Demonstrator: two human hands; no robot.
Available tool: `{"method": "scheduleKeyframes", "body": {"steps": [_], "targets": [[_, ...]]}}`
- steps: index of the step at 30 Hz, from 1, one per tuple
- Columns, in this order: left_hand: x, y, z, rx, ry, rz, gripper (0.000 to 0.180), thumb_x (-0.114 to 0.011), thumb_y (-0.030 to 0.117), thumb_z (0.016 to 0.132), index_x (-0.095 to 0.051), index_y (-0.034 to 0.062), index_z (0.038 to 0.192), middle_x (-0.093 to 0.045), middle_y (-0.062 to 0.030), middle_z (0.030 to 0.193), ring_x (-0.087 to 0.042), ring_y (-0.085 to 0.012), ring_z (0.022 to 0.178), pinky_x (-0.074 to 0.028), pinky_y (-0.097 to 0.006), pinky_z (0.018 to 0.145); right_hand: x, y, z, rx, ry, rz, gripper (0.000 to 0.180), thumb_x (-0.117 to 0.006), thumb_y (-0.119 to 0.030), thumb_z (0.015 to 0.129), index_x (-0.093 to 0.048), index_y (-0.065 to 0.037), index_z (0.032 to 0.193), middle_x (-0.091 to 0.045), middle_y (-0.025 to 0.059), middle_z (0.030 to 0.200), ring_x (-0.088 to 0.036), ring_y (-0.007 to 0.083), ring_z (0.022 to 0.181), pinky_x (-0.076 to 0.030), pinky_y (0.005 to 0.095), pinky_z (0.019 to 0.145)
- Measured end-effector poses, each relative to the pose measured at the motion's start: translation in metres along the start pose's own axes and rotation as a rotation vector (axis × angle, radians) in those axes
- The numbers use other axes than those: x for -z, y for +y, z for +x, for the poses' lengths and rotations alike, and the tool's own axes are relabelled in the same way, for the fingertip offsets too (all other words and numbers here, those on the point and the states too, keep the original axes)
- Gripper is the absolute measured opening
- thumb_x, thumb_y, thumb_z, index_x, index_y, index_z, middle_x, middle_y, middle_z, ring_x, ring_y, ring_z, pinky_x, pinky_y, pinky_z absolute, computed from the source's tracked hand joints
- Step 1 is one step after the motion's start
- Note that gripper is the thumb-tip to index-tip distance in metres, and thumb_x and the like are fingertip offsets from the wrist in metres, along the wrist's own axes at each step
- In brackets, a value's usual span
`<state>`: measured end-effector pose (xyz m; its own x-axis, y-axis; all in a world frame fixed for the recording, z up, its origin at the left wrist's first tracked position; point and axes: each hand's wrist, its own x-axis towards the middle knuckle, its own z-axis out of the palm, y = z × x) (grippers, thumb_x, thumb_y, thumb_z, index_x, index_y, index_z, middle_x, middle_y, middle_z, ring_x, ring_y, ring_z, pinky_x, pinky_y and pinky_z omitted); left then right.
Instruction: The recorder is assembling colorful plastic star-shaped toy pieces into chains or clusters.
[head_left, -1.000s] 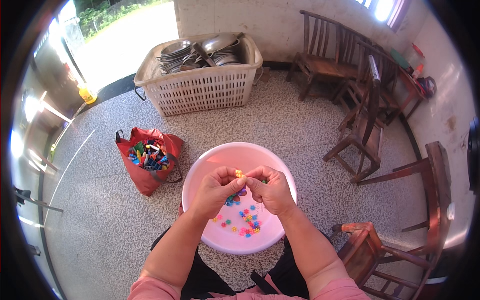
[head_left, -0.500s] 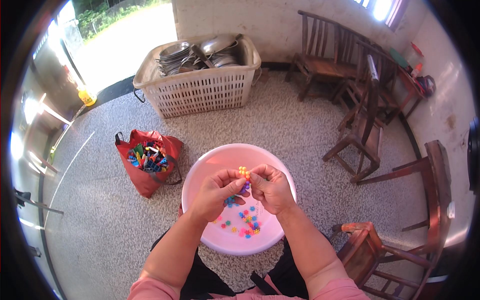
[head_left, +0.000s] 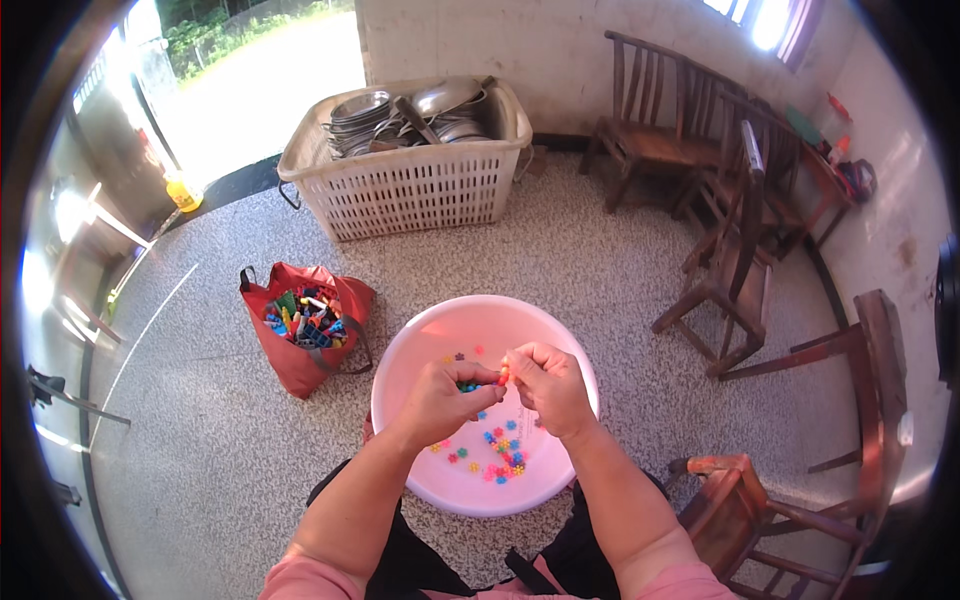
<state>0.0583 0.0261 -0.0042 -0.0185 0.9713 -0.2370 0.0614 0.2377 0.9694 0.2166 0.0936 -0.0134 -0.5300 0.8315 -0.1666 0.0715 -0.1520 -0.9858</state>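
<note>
Over a pink plastic basin (head_left: 420, 345), both my hands are closed with fingertips meeting around small joined flower-shaped plastic pieces (head_left: 503, 374). Red and orange parts show between the fingers; the rest is hidden. My left hand (head_left: 437, 402) pinches them from the left with thumb and fingers. From the right, my right hand (head_left: 552, 392) grips them between thumb and forefinger. Below, on the basin floor, lie several loose flower-shaped pieces (head_left: 503, 445) in blue, yellow, pink, red and green. A few more sit near the far wall of the basin, partly behind my hands.
A red bag (head_left: 290, 350) full of colourful plastic building pieces stands left of the basin. Farther back is a white slatted crate (head_left: 410, 190) holding metal pans and bowls. Wooden chairs (head_left: 715, 300) line the right side, one close to my right arm. A yellow container (head_left: 184, 194) stands by the doorway.
The joined pieces have turned in my fingers: the yellow and purple parts seen before are now hidden, and red and orange show. My hands have shifted slightly; the whole view has moved a little.
</note>
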Motion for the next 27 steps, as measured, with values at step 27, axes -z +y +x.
{"method": "scheduleKeyframes", "body": {"steps": [27], "targets": [[-0.005,-0.005,0.009,0.097,0.016,-0.769,0.015,-0.065,0.012,0.081,-0.051,0.0056,0.083,-0.059,-0.0053,0.076,-0.06,-0.0134,0.064,-0.051,-0.023,0.054,-0.02,0.014,-0.004,-0.051,0.066,0.724,0.012,-0.06,-0.016,0.085,-0.058,-0.004,0.089,-0.054,-0.0006,0.068,-0.041,0.0046,0.051,-0.031,0.0175,0.043]]}}
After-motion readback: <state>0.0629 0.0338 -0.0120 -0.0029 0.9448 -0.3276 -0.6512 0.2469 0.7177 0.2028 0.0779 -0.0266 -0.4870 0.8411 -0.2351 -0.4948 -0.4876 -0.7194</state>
